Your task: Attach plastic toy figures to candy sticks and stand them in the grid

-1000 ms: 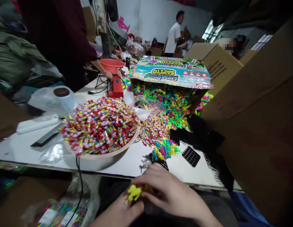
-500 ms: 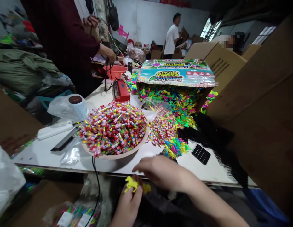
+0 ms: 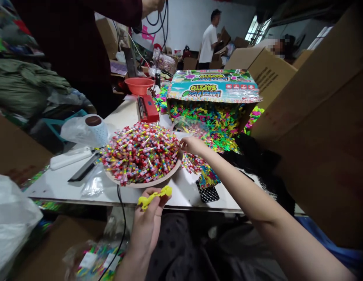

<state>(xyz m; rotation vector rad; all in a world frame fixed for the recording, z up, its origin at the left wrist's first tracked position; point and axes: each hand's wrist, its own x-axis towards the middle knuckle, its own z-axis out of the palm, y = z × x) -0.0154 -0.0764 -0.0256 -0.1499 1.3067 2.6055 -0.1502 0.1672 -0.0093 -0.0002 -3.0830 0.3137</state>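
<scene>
My left hand [image 3: 148, 214], low in front of the table edge, is closed on a yellow plastic toy figure [image 3: 155, 197] pinched between thumb and fingers. My right hand [image 3: 194, 146] reaches out to the right rim of a wide, pale bowl [image 3: 158, 182]. Its fingers are bent together at the pile; whatever they hold is hidden. Heaped in the bowl are small clear tubes [image 3: 140, 154] with pink and red wrapping and coloured bits inside. More tubes [image 3: 191, 163] lie right of the bowl, partly behind my right forearm. Small colourful figures [image 3: 209, 177] lie beside a black perforated tray [image 3: 209, 194].
A printed carton [image 3: 213, 88] spills bright figures [image 3: 222, 128] at the back. Behind the bowl are a red sealer-like device [image 3: 148, 109] and a red basin [image 3: 139, 85]. A film roll [image 3: 96, 130] stands left. A co-worker's sleeve [image 3: 117, 9] is at upper left; large cartons [image 3: 319, 128] flank the right.
My right hand has moved from beside my left hand up to the bowl's right rim. My left hand has risen slightly with the yellow figure. The co-worker's hand has lifted the black cord.
</scene>
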